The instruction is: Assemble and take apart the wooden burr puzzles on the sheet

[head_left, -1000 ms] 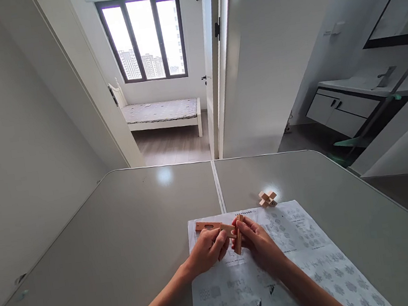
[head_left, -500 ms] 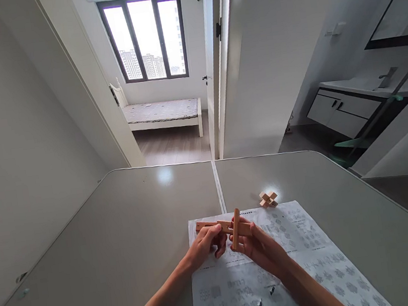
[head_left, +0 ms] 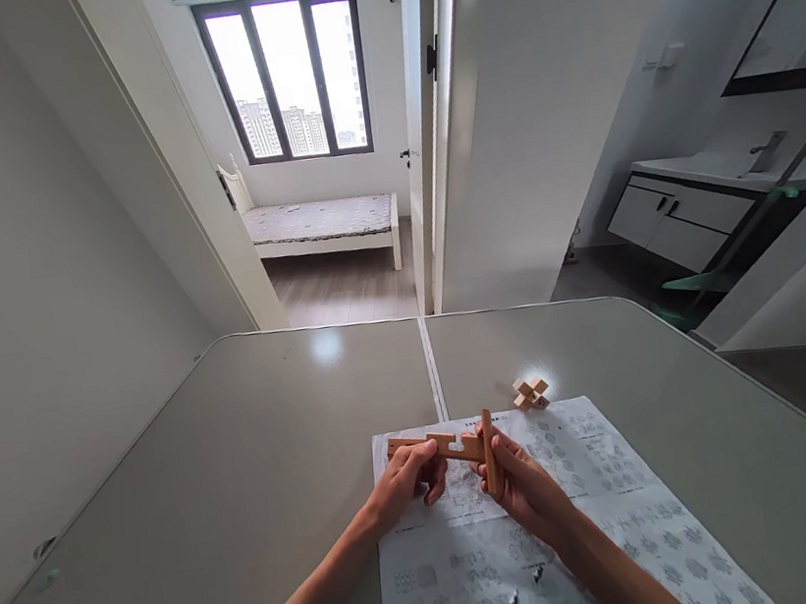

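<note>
Left hand [head_left: 406,480] pinches notched bar [head_left: 459,447] near middle, bar level; right hand [head_left: 520,480] clasps upright stick [head_left: 487,430] (touching bar's right end), both above printed sheet [head_left: 604,474].

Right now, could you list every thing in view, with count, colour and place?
table: one, grey, seam down the middle, foreground
printed sheet: one, white with grey patterns, on the table
lying bar: one, light wood, on the sheet's far left corner
small wooden puzzle: one, light wood, on the table beyond the sheet
notched bar: one, light wood, level above the sheet
upright stick: one, light wood, at the notched bar's right end
bed: one, white, far room below the window
window: one, dark frame, far wall
left hand: one, grip on the notched bar's left end
right hand: one, grip on the upright stick
</note>
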A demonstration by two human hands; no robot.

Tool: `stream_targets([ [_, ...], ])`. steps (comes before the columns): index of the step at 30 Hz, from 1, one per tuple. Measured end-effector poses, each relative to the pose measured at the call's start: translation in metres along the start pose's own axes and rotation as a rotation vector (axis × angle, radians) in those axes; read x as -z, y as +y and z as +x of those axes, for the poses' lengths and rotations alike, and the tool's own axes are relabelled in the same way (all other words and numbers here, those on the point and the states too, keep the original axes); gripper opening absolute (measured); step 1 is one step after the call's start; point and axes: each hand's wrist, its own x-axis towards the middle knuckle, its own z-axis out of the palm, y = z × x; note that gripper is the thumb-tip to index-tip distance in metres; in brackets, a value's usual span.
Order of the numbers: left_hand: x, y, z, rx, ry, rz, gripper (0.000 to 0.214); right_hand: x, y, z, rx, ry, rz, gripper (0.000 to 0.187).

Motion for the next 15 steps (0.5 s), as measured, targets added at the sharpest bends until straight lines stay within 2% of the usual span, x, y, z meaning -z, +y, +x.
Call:
stream_targets([
  [15, -0.0004, -0.0027, 0.0011, 0.022, -0.011, 0.006, 0.063, -0.005, -0.0048, -0.0003, 0.063, 0.048, -0.065, 0.037],
])
